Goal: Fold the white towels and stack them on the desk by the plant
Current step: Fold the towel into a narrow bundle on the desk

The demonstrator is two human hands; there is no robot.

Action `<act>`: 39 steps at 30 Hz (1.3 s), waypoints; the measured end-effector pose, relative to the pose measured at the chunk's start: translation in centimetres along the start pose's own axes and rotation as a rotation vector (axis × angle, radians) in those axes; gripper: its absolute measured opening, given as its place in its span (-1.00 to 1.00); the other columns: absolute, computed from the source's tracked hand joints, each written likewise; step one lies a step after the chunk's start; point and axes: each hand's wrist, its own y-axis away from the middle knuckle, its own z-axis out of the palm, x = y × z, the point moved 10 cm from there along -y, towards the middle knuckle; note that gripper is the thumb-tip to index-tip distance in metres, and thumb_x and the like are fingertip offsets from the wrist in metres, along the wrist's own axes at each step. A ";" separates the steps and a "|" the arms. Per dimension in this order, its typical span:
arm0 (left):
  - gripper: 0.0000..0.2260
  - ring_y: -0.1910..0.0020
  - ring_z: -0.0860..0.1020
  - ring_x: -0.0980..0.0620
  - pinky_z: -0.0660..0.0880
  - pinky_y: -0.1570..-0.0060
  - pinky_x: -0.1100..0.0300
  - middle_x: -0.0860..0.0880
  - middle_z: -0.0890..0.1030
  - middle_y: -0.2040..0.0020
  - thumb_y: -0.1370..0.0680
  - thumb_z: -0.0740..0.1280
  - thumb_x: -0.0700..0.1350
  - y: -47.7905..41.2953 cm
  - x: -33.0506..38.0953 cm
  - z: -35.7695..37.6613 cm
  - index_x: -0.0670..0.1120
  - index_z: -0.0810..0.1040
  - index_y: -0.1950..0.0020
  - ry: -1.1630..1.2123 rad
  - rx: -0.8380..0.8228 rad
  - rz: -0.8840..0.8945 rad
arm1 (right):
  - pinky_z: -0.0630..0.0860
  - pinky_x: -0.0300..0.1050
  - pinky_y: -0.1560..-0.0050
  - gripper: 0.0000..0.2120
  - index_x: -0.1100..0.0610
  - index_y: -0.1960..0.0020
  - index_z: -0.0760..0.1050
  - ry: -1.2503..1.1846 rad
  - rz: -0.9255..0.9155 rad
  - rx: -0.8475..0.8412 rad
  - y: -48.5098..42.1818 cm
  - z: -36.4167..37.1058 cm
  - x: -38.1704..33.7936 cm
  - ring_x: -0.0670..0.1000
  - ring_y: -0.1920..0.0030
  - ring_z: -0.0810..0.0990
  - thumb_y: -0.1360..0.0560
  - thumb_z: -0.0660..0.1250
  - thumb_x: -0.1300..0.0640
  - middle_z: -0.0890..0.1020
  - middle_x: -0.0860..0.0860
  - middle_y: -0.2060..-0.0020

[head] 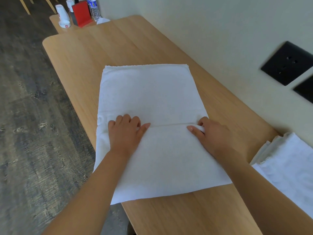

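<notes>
Centrally, one white terry towel (152,102) is spread flat on the long light-wood table (101,53), its near part doubled over so that a folded edge runs across the middle of the frame. Two bare hands are seen on that edge. The left hand (126,131) is laid on the flap with its fingers (135,120) curled down onto the cloth; whether cloth is pinched beneath them cannot be told. The right hand (211,133) is closed on the flap's right end, a small bunch of cloth being pinched between thumb and fingers (201,122).

One stack of folded white towels (288,167) is seen at the lower right, close to the table's wall-side edge; several layers show, but their number cannot be counted. The spread towel's left side is draped over the table's left edge, above the dark wood-grain floor (25,116).

Bare tabletop is left beyond the towel toward the upper left, where one red box (81,13), one clear plastic bottle (94,8) and two white paper cups (62,13) are grouped. Two black wall sockets (288,63) are set at the right.
</notes>
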 end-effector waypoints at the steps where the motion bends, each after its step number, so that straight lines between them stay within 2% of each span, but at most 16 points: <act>1: -0.63 0.20 0.51 -0.11 0.29 0.17 0.08 -0.04 0.53 0.22 -0.54 0.12 0.17 0.4 0.6 -1.4 -0.03 0.57 0.20 0.011 0.097 0.007 | 0.41 -0.05 0.10 -0.53 0.01 -0.09 0.46 0.025 -0.003 0.041 0.1 0.1 -0.1 0.00 0.12 0.54 -0.52 0.07 -0.34 0.59 -0.07 0.09; 2: -0.68 0.14 0.53 -0.14 0.32 0.13 0.04 -0.05 0.56 0.16 -0.53 0.12 0.11 1.1 1.5 -2.4 -0.02 0.59 0.15 0.064 0.148 0.019 | 0.37 -0.03 0.05 -0.52 0.02 -0.17 0.47 0.058 -0.010 0.088 0.2 0.2 -0.2 0.05 0.04 0.54 -0.53 0.07 -0.31 0.58 -0.03 0.02; 4: -0.57 -0.21 0.48 -0.13 0.29 -0.17 -0.09 0.00 0.57 -0.14 -0.52 -0.04 0.13 3.1 4.7 -1.7 0.06 0.58 -0.08 0.209 -0.047 0.100 | 0.37 0.03 -0.01 -0.52 0.06 -0.26 0.47 0.118 -0.023 0.199 0.4 -0.4 -0.6 0.14 -0.06 0.52 -0.56 0.08 -0.23 0.59 0.05 -0.07; 5: -0.42 -0.44 0.28 -0.06 0.08 -0.36 -0.12 0.06 0.44 -0.37 -0.49 -0.20 0.18 4.6 6.2 -0.5 0.13 0.49 -0.26 0.215 -0.214 0.127 | 0.38 0.07 -0.07 -0.55 0.08 -0.30 0.47 0.124 -0.026 0.263 0.6 -1.1 -0.9 0.17 -0.10 0.52 -0.57 0.10 -0.15 0.58 0.09 -0.12; 7: -0.30 -0.54 -0.19 0.06 -0.34 -0.42 -0.09 0.10 -0.05 -0.58 -0.43 -0.42 0.22 7.2 7.2 1.8 0.21 0.09 -0.53 0.114 -0.367 0.174 | 0.38 0.15 -0.21 -0.60 0.14 -0.34 0.45 0.022 -0.070 0.378 1.5 -2.6 -2.6 0.23 -0.25 0.49 -0.56 0.12 0.06 0.54 0.16 -0.24; 9: -0.41 -0.50 -0.33 0.11 -0.42 -0.40 -0.08 0.11 -0.22 -0.56 -0.48 -0.42 0.21 7.7 6.7 3.1 0.22 -0.16 -0.52 0.097 -0.338 0.181 | 0.34 0.11 -0.35 -0.58 0.21 -0.36 0.43 -0.235 -0.208 0.406 3.4 -3.1 -5.8 0.19 -0.36 0.42 -0.57 0.07 0.14 0.50 0.17 -0.31; 11: -0.47 -0.48 -0.32 0.14 -0.40 -0.41 -0.04 0.12 -0.25 -0.53 -0.51 -0.39 0.20 7.4 6.1 3.6 0.19 -0.23 -0.49 0.097 -0.307 0.165 | 0.12 -0.06 -0.48 -0.55 0.20 -0.46 0.29 -0.407 -0.329 0.238 6.0 -1.2 -9.6 0.05 -0.47 0.26 -0.60 0.01 0.12 0.38 0.11 -0.42; 13: -0.46 -0.47 -0.32 0.16 -0.38 -0.41 -0.02 0.12 -0.28 -0.51 -0.49 -0.42 0.19 7.4 6.1 3.8 0.15 -0.27 -0.48 0.058 -0.309 0.177 | -0.05 -0.12 -0.51 -0.52 0.14 -0.52 0.16 -0.325 -0.379 0.043 8.3 1.8 -11.6 -0.06 -0.52 0.08 -0.64 -0.08 0.05 0.23 0.02 -0.50; 15: -0.44 -0.47 -0.31 0.16 -0.37 -0.42 -0.01 0.12 -0.29 -0.50 -0.48 -0.43 0.19 7.4 6.3 3.7 0.14 -0.26 -0.48 0.038 -0.304 0.182 | -0.12 -0.10 -0.51 -0.48 0.09 -0.55 0.10 -0.190 -0.365 -0.023 8.7 3.4 -11.1 -0.11 -0.53 -0.01 -0.63 -0.18 -0.03 0.16 -0.03 -0.52; 18: -0.45 -0.49 -0.28 0.16 -0.34 -0.43 -0.01 0.12 -0.29 -0.51 -0.49 -0.43 0.18 7.4 6.2 3.7 0.16 -0.25 -0.49 0.047 -0.315 0.172 | -0.24 -0.10 -0.50 -0.43 0.02 -0.56 -0.04 -0.067 -0.312 -0.084 8.0 4.1 -9.0 -0.12 -0.53 -0.16 -0.59 -0.29 -0.12 -0.04 -0.07 -0.54; 22: -0.45 -0.51 -0.29 0.14 -0.35 -0.44 -0.02 0.11 -0.30 -0.52 -0.50 -0.43 0.18 7.4 6.2 3.7 0.16 -0.26 -0.51 0.048 -0.316 0.160 | -0.30 -0.10 -0.50 -0.38 0.01 -0.56 -0.17 -0.021 -0.094 -0.080 7.8 3.6 -3.4 -0.11 -0.52 -0.28 -0.54 -0.38 -0.16 -0.18 -0.07 -0.53; 29: -0.42 -0.52 -0.28 0.11 -0.33 -0.46 -0.05 0.09 -0.26 -0.55 -0.51 -0.43 0.16 7.5 6.3 4.0 0.13 -0.22 -0.54 0.037 -0.324 0.163 | -0.26 0.01 -0.52 -0.45 0.16 -0.56 -0.17 -0.001 0.209 -0.065 7.7 2.6 2.1 0.01 -0.55 -0.17 -0.64 -0.28 -0.07 -0.12 0.06 -0.56; 31: -0.40 -0.52 -0.27 0.11 -0.33 -0.46 -0.05 0.09 -0.25 -0.56 -0.50 -0.44 0.16 7.5 6.3 4.0 0.10 -0.22 -0.55 0.035 -0.328 0.156 | -0.27 0.04 -0.50 -0.42 0.22 -0.55 -0.02 0.035 0.115 0.091 7.5 0.8 0.0 0.09 -0.55 -0.07 -0.62 -0.26 -0.06 0.00 0.13 -0.55; 33: -0.37 -0.53 -0.25 0.12 -0.35 -0.45 -0.02 0.09 -0.22 -0.57 -0.48 -0.44 0.16 7.3 6.3 3.7 0.06 -0.21 -0.56 0.054 -0.322 0.149 | -0.23 0.01 -0.50 -0.46 0.24 -0.53 0.06 -0.093 -0.078 0.162 7.5 0.2 -4.4 0.08 -0.53 -0.03 -0.62 -0.15 -0.01 0.07 0.13 -0.53; 36: -0.34 -0.52 -0.26 0.15 -0.39 -0.43 0.03 0.09 -0.22 -0.57 -0.46 -0.46 0.16 7.3 6.2 3.6 0.01 -0.24 -0.55 0.076 -0.331 0.158 | -0.28 -0.14 -0.50 -0.46 0.12 -0.52 -0.09 -0.175 -0.287 -0.017 8.1 2.9 -10.3 -0.06 -0.53 -0.15 -0.60 -0.24 -0.08 -0.03 0.02 -0.54; 39: -0.34 -0.47 -0.31 0.22 -0.43 -0.41 0.11 0.08 -0.21 -0.57 -0.46 -0.46 0.17 7.3 6.0 3.5 0.00 -0.23 -0.54 0.128 -0.339 0.182 | -0.33 -0.17 -0.48 -0.36 0.07 -0.56 -0.11 -0.067 -0.263 -0.077 7.9 4.6 -10.5 -0.14 -0.52 -0.22 -0.53 -0.38 -0.14 -0.11 -0.06 -0.54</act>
